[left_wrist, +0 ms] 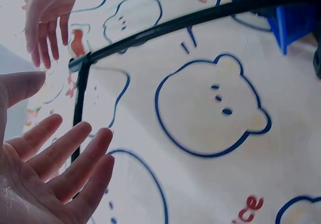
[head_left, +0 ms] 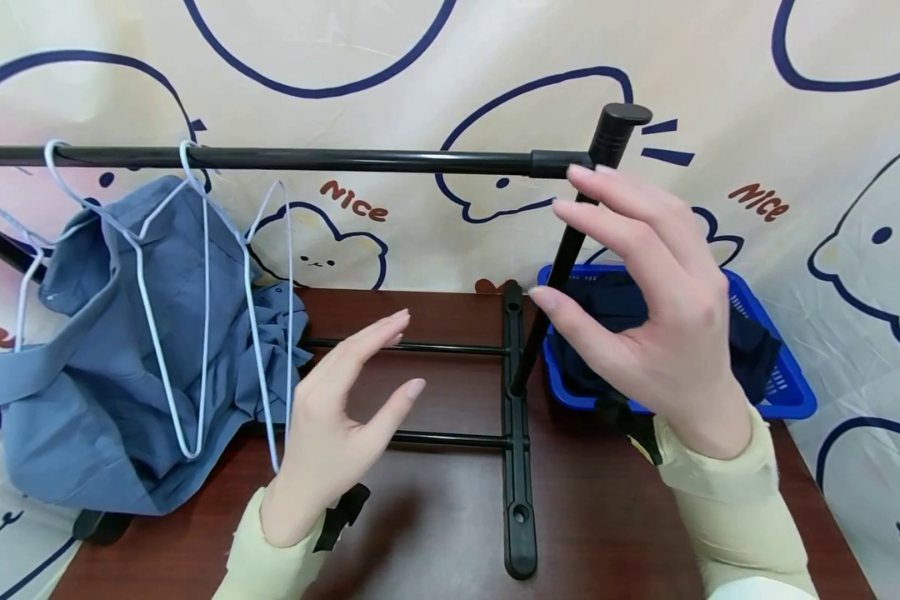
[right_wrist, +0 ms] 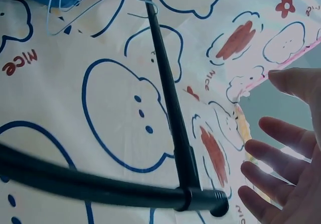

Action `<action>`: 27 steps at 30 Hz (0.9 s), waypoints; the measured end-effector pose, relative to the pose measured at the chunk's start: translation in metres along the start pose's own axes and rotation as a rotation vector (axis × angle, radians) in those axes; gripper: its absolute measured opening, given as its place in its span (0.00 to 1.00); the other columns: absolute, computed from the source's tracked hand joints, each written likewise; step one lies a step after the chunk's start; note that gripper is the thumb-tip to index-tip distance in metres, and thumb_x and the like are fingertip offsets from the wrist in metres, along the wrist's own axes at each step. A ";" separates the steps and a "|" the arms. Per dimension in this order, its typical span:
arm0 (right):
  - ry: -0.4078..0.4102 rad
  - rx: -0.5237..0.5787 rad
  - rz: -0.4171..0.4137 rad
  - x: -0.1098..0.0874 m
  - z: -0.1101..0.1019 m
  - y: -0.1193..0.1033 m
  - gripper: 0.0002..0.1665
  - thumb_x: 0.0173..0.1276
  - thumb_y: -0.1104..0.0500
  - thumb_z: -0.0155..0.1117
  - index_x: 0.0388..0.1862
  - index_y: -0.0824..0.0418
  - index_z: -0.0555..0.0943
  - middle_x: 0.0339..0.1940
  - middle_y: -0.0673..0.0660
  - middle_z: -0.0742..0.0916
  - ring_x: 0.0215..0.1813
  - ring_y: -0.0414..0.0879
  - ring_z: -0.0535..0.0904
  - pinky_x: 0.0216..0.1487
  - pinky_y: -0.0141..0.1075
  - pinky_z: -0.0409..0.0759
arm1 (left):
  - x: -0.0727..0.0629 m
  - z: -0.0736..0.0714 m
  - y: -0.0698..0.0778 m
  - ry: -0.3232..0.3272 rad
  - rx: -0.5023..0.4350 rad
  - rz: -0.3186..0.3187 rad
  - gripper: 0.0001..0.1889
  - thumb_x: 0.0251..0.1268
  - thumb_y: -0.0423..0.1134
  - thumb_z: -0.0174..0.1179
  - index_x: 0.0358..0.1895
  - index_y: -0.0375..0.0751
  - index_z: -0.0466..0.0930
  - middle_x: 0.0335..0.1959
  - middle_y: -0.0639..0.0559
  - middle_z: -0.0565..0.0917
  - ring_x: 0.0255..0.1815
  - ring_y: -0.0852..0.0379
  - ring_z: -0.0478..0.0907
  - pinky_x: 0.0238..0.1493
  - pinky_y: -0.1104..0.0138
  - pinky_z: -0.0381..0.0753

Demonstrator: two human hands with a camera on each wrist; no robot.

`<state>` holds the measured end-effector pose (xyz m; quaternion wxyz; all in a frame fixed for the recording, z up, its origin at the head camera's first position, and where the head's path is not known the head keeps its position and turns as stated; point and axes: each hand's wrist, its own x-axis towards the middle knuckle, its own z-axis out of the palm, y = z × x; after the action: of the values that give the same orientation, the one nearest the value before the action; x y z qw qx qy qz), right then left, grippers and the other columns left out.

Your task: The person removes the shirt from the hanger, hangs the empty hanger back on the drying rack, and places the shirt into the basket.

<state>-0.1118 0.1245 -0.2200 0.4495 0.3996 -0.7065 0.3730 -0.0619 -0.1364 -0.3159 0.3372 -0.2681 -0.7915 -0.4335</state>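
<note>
At nine o'clock on my head view, there's the blue-grey garment (head_left: 112, 408), bunched below the rail (head_left: 367, 160), which runs from ten round towards two. Pale hangers (head_left: 206, 350) overlap in front of it, two hooks over the rail near ten; which one carries the cloth, I can't tell. If one has to shift, I'd part the wires first, pinch it at the neck, lift the hook straight clear and support the folds with the other palm, or the lot could tangle.

Sliding right: my left hand (head_left: 330, 425) at half past seven, near those wires, holding nothing, thumb and fingers apart. Beyond it, crossbars (head_left: 457, 438) sit low over the worktop (head_left: 435, 517), meeting the black foot (head_left: 521, 467) at five; loose cloth could snag there.

Now the upright post (head_left: 566, 246), leaning up towards two, the main obstacle between my hands. Right hand (head_left: 660, 300) at three, empty too, fingers spread, near the rail's end; the wrist view shows it clear of the post. Behind it, the blue basket (head_left: 798, 396) with dark cloth (head_left: 750, 346), partly masked by that hand.
</note>
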 end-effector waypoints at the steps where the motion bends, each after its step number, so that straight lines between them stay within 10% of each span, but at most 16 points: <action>1: -0.014 -0.003 -0.019 0.004 0.003 0.000 0.32 0.70 0.42 0.68 0.57 0.68 0.83 0.65 0.61 0.82 0.67 0.60 0.74 0.67 0.54 0.68 | 0.001 -0.003 0.002 0.016 0.003 0.003 0.28 0.73 0.50 0.63 0.67 0.35 0.77 0.63 0.46 0.81 0.58 0.49 0.80 0.64 0.62 0.72; 12: -0.155 -0.128 -0.158 0.032 0.033 0.019 0.31 0.68 0.52 0.72 0.64 0.69 0.79 0.67 0.68 0.78 0.73 0.58 0.68 0.74 0.50 0.60 | 0.003 -0.042 0.015 0.185 0.098 -0.066 0.27 0.69 0.47 0.68 0.65 0.34 0.79 0.57 0.44 0.84 0.55 0.50 0.82 0.59 0.67 0.75; 27: -0.166 -0.297 -0.076 0.038 0.072 0.035 0.27 0.76 0.47 0.63 0.65 0.62 0.82 0.62 0.59 0.84 0.66 0.54 0.74 0.67 0.47 0.61 | -0.010 -0.098 0.003 0.577 0.250 -0.106 0.27 0.62 0.44 0.73 0.58 0.28 0.81 0.58 0.37 0.83 0.53 0.57 0.84 0.60 0.69 0.74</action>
<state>-0.1776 0.0661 -0.2134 0.4576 0.3846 -0.7729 0.2128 -0.0240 -0.2213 -0.2826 0.5550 -0.0491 -0.7233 -0.4079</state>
